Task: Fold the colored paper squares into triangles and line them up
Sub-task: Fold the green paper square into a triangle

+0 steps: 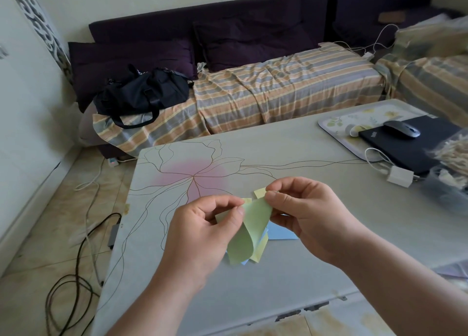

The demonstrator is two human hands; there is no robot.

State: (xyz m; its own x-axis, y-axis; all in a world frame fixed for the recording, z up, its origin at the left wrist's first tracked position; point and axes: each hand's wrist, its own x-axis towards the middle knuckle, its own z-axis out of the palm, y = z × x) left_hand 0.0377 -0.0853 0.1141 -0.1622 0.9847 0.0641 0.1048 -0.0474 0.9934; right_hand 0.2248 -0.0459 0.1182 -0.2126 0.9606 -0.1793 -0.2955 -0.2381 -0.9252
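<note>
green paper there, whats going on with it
A person is folding the green paper over a table. The left hand and the right hand each pinch the sheet near its top, and it curls over into a loose bend, not yet creased flat. Under it lie more sheets, yellow paper and blue paper, in a loose pile. No finished triangles show yet.

Two hands (202, 224) (304, 209), one green paper (249, 230), one laptop (410, 145), one mouse (401, 129), one bag (144, 95).
</note>
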